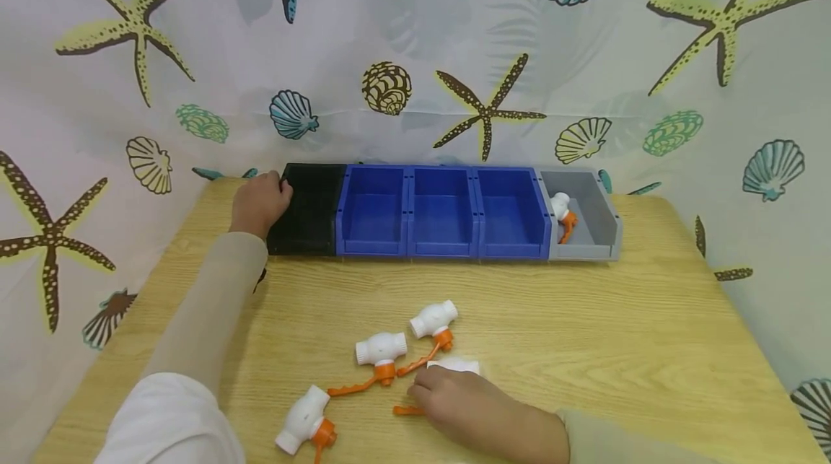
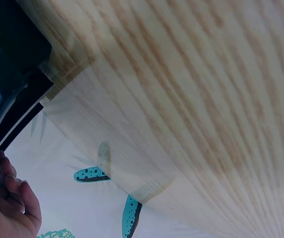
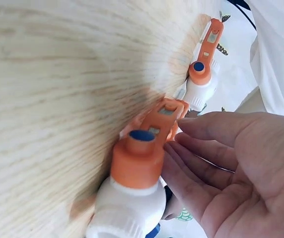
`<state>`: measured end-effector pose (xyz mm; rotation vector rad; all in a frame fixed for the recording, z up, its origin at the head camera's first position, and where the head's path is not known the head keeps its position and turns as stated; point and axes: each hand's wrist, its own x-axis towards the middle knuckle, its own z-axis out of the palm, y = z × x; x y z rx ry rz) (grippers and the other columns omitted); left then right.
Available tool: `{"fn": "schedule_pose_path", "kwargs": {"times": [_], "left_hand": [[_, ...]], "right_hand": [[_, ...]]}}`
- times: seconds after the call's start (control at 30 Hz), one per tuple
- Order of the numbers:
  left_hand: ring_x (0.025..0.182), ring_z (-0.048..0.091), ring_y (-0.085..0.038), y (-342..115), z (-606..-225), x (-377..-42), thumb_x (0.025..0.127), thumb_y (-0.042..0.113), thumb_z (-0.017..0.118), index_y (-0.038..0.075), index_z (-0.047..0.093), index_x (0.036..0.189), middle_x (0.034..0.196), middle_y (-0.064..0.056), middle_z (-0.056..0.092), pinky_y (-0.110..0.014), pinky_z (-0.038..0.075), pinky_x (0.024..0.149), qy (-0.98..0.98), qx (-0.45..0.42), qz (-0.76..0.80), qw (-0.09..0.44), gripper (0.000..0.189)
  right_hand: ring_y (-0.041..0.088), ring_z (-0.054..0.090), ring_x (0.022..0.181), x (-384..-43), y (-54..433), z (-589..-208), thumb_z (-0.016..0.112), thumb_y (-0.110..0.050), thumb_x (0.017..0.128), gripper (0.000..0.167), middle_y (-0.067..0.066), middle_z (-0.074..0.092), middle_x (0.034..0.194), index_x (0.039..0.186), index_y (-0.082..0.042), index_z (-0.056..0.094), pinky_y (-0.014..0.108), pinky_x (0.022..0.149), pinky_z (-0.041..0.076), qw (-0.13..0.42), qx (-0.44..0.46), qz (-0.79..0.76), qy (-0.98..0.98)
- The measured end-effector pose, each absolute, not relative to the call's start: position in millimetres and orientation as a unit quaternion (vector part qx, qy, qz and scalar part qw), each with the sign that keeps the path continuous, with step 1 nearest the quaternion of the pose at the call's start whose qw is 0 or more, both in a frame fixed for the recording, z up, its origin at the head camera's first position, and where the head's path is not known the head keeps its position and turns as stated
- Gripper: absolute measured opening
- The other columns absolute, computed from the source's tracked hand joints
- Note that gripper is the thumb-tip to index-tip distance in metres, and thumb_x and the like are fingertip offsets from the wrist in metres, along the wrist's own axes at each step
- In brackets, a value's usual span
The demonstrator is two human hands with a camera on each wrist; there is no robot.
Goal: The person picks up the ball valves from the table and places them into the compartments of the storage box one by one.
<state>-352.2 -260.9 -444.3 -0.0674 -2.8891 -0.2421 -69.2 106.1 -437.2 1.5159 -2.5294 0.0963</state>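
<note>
At the far left, my left hand grips the side rim of a black bin; in the left wrist view its fingers are bent close against the bin's dark edge. My right hand is low over the table, thumb and fingers pinching the orange handle of a white ball valve. In the head view that hand covers most of this valve, leaving its white body and handle tip showing. Beside it lie more white valves with orange handles: one behind, one left and one nearer me.
Three blue bins stand in a row right of the black one. A grey bin ends the row, with one valve inside. Behind hangs a cloth printed with shells and starfish. The wooden table extends to the right.
</note>
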Motion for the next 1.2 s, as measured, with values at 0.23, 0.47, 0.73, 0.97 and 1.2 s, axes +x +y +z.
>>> {"fn": "schedule_pose_path", "kwargs": {"times": [0.23, 0.47, 0.73, 0.97, 1.2], "left_hand": [[0.063, 0.054, -0.033, -261.3, -446.4, -357.0, 0.096, 0.027, 0.037, -0.004, 0.054, 0.088, 0.076, -0.019, 0.056, -0.049, 0.044, 0.059, -0.990, -0.014, -0.082, 0.118, 0.036], [0.064, 0.054, -0.033, -261.8, -448.5, -359.8, 0.096, 0.027, 0.038, -0.004, 0.054, 0.089, 0.077, -0.020, 0.056, -0.049, 0.045, 0.061, -0.989, -0.014, -0.081, 0.126, 0.036], [0.064, 0.053, -0.032, -261.7, -446.6, -356.1, 0.096, 0.027, 0.038, -0.005, 0.053, 0.091, 0.078, -0.020, 0.056, -0.048, 0.045, 0.062, -0.990, -0.012, -0.081, 0.114, 0.035], [0.064, 0.053, -0.032, -262.5, -447.6, -355.1, 0.096, 0.026, 0.038, -0.005, 0.053, 0.090, 0.077, -0.019, 0.055, -0.048, 0.045, 0.061, -0.990, -0.012, -0.083, 0.117, 0.035], [0.062, 0.053, -0.033, -261.7, -447.1, -355.8, 0.096, 0.026, 0.037, -0.004, 0.053, 0.088, 0.074, -0.019, 0.055, -0.048, 0.044, 0.059, -0.989, -0.016, -0.081, 0.120, 0.034]], "right_hand": [[0.003, 0.049, 0.067, -74.5, 105.1, -440.0, 0.069, -0.011, 0.076, 0.010, -0.008, 0.051, 0.074, 0.083, -0.014, 0.065, 0.013, 0.054, 0.041, 0.076, 0.522, 0.046, -0.848], [0.002, 0.047, 0.067, -74.4, 101.5, -443.4, 0.071, -0.007, 0.074, 0.013, -0.009, 0.051, 0.072, 0.082, -0.014, 0.065, 0.013, 0.054, 0.040, 0.056, 0.529, 0.030, -0.847], [0.003, 0.051, 0.069, -72.9, 101.0, -446.0, 0.070, -0.008, 0.074, 0.012, -0.008, 0.054, 0.076, 0.084, -0.014, 0.064, 0.015, 0.054, 0.041, 0.064, 0.534, 0.035, -0.842], [0.003, 0.051, 0.069, -72.7, 102.0, -446.8, 0.070, -0.004, 0.071, 0.017, -0.007, 0.056, 0.077, 0.083, -0.014, 0.063, 0.014, 0.053, 0.041, 0.037, 0.523, 0.039, -0.850], [0.002, 0.050, 0.066, -70.3, 100.0, -447.8, 0.069, -0.003, 0.071, 0.014, -0.007, 0.053, 0.073, 0.081, -0.013, 0.063, 0.014, 0.049, 0.039, 0.041, 0.504, 0.038, -0.862]]}}
